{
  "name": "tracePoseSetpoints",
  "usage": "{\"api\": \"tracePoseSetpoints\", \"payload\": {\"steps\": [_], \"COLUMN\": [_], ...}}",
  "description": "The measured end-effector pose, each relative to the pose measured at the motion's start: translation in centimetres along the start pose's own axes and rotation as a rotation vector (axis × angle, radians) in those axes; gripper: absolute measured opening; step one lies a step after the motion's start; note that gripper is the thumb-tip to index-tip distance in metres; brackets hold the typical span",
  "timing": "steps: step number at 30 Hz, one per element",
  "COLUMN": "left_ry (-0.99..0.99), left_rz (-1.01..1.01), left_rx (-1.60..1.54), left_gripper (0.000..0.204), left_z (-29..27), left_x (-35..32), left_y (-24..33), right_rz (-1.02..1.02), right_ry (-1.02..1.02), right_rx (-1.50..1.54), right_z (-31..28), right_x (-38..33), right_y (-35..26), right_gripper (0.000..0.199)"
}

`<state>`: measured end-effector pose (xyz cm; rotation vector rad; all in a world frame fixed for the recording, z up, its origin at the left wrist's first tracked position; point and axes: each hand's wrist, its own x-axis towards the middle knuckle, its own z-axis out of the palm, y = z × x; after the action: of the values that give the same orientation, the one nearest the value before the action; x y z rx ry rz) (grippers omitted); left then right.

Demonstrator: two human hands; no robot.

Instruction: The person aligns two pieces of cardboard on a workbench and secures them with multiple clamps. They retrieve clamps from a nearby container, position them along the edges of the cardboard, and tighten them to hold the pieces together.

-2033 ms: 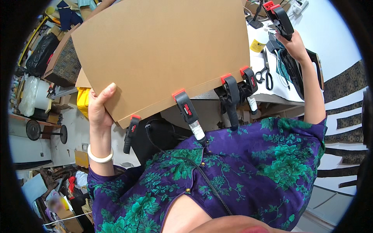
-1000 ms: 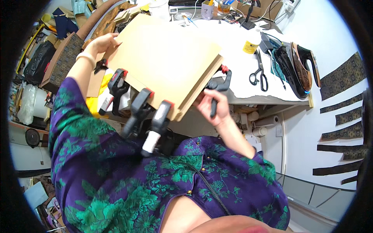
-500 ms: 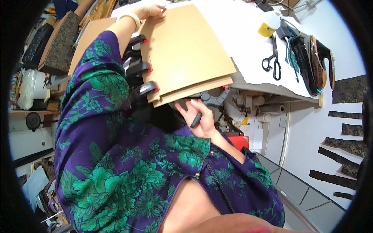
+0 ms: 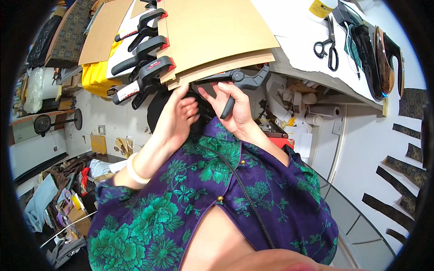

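Note:
A stack of tan boards [image 4: 217,34] lies at the table's near edge, its layers slightly offset. A black-and-grey bar clamp [image 4: 247,79] sits under the near edge of the stack. My right hand [image 4: 237,110] is closed around the clamp's dark handle, palm up. My left hand [image 4: 175,118] is just below the boards' near left corner, thumb raised toward the edge, fingers loosely bent and slightly blurred, holding nothing visible. Several black spring clamps [image 4: 151,74] with red pads grip the left edge of the stack.
Black scissors [image 4: 331,47], a bottle with a yellow label [image 4: 322,8] and a dark iron-like tool [image 4: 384,67] lie on the white-covered table at right. Dark patterned strips [image 4: 389,212] hang on the right wall. A fan [image 4: 43,124] and piled fabrics [image 4: 58,203] are at left.
My left hand has left the far left part of the top board and come down to the near left corner. My right hand stays at the bar clamp. The view has shifted, showing more spring clamps.

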<state>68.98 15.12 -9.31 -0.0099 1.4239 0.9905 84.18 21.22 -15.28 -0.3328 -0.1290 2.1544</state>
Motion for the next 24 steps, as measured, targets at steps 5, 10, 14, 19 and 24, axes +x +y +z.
{"api": "tracePoseSetpoints", "payload": {"steps": [5, 10, 14, 19, 24], "left_ry": [-0.281, -0.137, -0.234, -0.192, -0.201], "left_rz": [0.348, 0.168, 0.082, 0.350, 0.493], "left_rx": [-0.460, -0.447, -0.677, -0.594, -0.456], "left_gripper": [0.055, 0.060, 0.050, 0.038, 0.041], "left_z": [5.1, 5.9, 5.6, 5.3, 3.7], "left_x": [6.4, 6.3, 4.1, 1.2, 0.0], "left_y": [-0.8, 1.1, 3.8, 8.5, 13.0], "right_rz": [0.057, 0.228, 0.324, 0.193, 0.176], "right_ry": [-0.014, 0.064, 0.168, 0.139, 0.096], "right_rx": [-0.041, -0.052, -0.345, -1.049, -1.627], "right_z": [-0.4, -0.3, -0.3, 2.8, 6.9], "right_x": [-0.3, -2.5, -6.3, -5.5, -1.2], "right_y": [-0.4, -4.7, -10.9, -18.7, -23.9], "right_gripper": [0.036, 0.027, 0.030, 0.042, 0.039]}}
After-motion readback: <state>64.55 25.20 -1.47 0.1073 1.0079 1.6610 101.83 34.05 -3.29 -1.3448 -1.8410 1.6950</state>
